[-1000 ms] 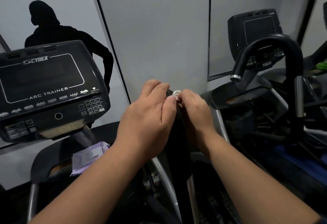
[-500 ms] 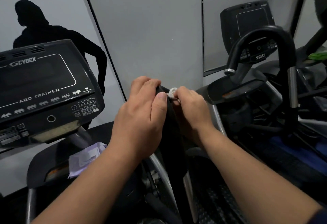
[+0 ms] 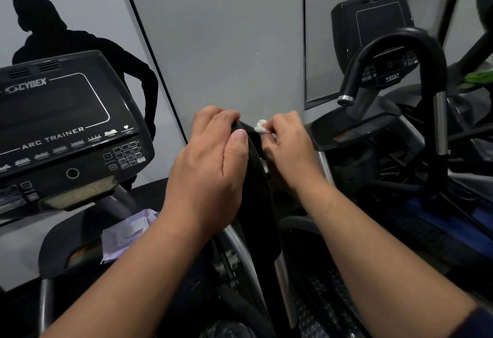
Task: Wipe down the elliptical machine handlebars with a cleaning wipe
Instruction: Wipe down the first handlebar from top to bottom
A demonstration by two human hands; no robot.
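The cleaning wipe point(image 3: 261, 126), bunched small and white, sits at the top of the black handlebar point(image 3: 260, 177), pinched in the right hand point(image 3: 289, 145), likely so a tight wad can scrub the grip's end. The left hand point(image 3: 210, 167) curls around the bar's other side, apparently steadying it. A purple wipe packet point(image 3: 128, 233) lies on the machine's tray below the console point(image 3: 61, 129).
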